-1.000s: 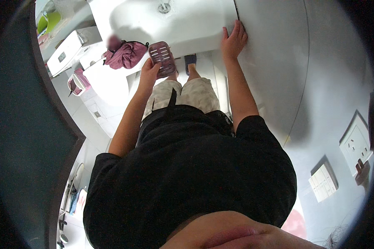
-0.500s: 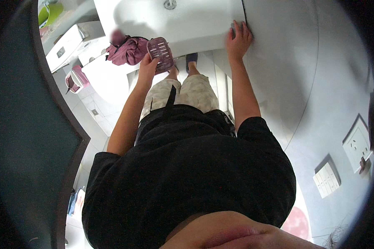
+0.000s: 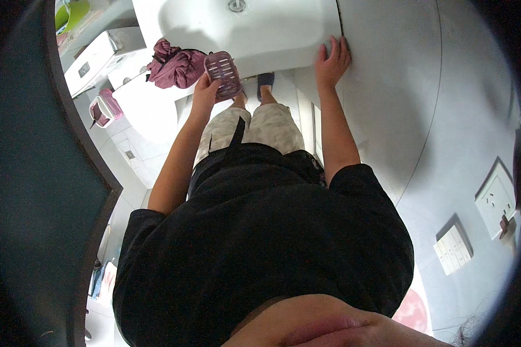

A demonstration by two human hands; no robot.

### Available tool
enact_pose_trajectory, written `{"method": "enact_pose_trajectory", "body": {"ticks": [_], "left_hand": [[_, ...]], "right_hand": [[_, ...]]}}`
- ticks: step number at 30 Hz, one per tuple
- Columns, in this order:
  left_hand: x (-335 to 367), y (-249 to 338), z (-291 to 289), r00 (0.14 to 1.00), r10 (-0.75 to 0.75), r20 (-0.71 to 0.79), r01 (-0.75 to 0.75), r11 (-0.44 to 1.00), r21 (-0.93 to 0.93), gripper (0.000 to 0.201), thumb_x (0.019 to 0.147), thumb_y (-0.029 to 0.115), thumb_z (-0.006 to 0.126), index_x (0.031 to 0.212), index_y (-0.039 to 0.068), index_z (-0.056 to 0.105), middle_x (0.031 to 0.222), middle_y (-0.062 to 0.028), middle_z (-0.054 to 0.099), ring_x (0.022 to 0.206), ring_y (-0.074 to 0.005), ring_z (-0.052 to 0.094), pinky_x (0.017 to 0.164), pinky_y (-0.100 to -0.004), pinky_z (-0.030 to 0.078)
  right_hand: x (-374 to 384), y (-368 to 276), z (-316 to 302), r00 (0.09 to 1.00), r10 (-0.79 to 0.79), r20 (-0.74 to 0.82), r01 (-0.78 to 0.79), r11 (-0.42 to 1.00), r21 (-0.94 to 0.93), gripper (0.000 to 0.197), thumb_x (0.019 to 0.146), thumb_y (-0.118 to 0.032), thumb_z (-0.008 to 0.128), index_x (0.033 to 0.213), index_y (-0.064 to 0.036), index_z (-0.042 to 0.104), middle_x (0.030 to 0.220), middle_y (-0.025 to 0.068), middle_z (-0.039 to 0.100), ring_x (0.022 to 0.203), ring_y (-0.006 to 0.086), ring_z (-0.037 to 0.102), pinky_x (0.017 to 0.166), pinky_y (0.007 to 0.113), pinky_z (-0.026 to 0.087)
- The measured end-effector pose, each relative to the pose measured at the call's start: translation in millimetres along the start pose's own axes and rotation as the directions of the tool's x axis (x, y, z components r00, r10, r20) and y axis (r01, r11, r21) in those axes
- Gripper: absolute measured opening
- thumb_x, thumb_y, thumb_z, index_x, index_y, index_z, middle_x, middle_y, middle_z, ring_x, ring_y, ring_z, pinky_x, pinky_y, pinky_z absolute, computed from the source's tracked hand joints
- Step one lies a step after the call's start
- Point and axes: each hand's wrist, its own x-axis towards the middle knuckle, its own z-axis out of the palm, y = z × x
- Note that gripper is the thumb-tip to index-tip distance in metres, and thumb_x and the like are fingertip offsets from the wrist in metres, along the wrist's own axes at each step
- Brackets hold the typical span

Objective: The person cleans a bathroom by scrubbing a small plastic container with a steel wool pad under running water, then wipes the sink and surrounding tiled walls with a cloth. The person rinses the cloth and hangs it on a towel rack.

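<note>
A translucent purple slotted soap dish (image 3: 223,74) is gripped along its left edge by my left hand (image 3: 205,89), thumb on top. It is held by the front edge of a white washbasin (image 3: 298,55). At the basin's right front corner, my right hand (image 3: 333,65) rests with bent fingers over a small greyish thing (image 3: 329,46), mostly covered and too hidden to name. Just left of the soap dish, a crumpled mauve cloth bundle (image 3: 182,69) with dark trim lies on the basin's left edge.
The metal drain (image 3: 237,6) is at the basin's far side. A white toilet (image 3: 147,113) stands to the left, with a pink-and-white bin (image 3: 105,109) beyond it. A dark-framed panel (image 3: 46,191) fills the left. Wall sockets (image 3: 496,199) are at right.
My right hand has slid slightly toward me along the basin's right corner, fingers shifting. My left hand and the soap dish stay nearly still.
</note>
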Motion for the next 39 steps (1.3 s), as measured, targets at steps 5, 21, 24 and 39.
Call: {"method": "enact_pose_trajectory", "body": {"ticks": [5,21,24,39], "left_hand": [[-0.9,-3.3,4.0,0.998,-0.044,-0.044,0.045,0.998,0.033,0.029,0.102,0.007,0.055,0.130,0.001,0.057,0.118,-0.0088,0.069,0.102,-0.0183,0.071,0.086,-0.0362,0.063],[26.4,-4.9,20.5,0.996,0.019,-0.092,-0.019,1.000,0.003,0.022,0.104,0.012,0.056,0.124,0.003,0.062,0.113,-0.0056,0.071,0.098,-0.0154,0.071,0.084,-0.0326,0.060],[62.2,10.3,37.4,0.990,0.119,-0.078,-0.121,0.992,-0.025,0.019,0.107,0.017,0.058,0.121,0.006,0.066,0.112,-0.0031,0.072,0.098,-0.0147,0.070,0.084,-0.0316,0.058],[246.7,35.3,61.4,0.948,0.319,-0.010,-0.318,0.944,-0.092,0.037,0.105,0.034,0.058,0.130,0.007,0.061,0.116,-0.0056,0.070,0.107,-0.0178,0.066,0.098,-0.0375,0.052]], "right_hand": [[6.6,-0.9,-3.3,0.997,-0.006,0.071,0.005,1.000,0.013,0.042,0.091,-0.028,0.073,0.130,-0.0153,0.066,0.145,0.0121,0.058,0.132,0.0350,0.053,0.112,0.051,0.038],[19.7,-48.7,-21.8,0.978,-0.176,0.108,0.140,0.950,0.278,0.033,0.090,-0.020,0.073,0.123,-0.0184,0.070,0.138,0.0090,0.061,0.126,0.0341,0.054,0.105,0.048,0.045],[19.5,-87.1,0.0,0.962,-0.166,0.219,0.022,0.840,0.542,0.030,0.093,-0.015,0.071,0.124,-0.0177,0.069,0.132,0.0087,0.064,0.120,0.0309,0.057,0.098,0.042,0.052],[50.9,-155.3,160.8,0.647,0.172,0.743,-0.742,-0.079,0.665,0.041,0.104,-0.026,0.063,0.138,-0.0032,0.059,0.122,0.0135,0.069,0.093,0.0192,0.070,0.081,0.034,0.059]]}}
